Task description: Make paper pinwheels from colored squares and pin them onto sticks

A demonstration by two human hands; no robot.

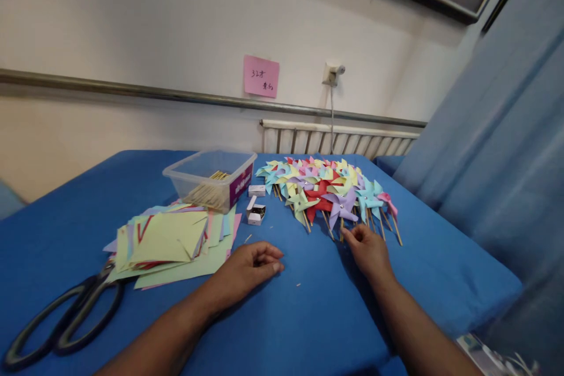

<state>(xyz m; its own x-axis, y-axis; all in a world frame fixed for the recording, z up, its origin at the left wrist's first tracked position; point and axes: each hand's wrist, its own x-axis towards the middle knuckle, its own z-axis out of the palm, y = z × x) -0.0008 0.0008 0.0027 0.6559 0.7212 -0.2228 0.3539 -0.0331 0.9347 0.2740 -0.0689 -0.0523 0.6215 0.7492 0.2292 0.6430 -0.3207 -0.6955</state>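
Observation:
My right hand (pixel 366 247) pinches the wooden stick of a purple paper pinwheel (pixel 342 205) at the near edge of a large cluster of pinwheels (pixel 308 173). The cluster mixes red, yellow, blue, green, pink and purple, with sticks pointing towards me. Low over the blue cloth, my left hand (pixel 253 267) holds nothing; its fingers are loosely curled, with the thumb a little apart from them. Nearest to it are the stack of coloured paper sheets (pixel 170 238) and a small open white box (pixel 255 211) with small dark pieces inside.
A clear plastic tub (pixel 211 160) with thin wooden sticks (pixel 207 194) stands behind the paper. Beside it lies a closed small box (pixel 257 190). Large dark-handled scissors (pixel 88 311) rest at the left, partly under the paper. A blue curtain (pixel 493 129) hangs on the right.

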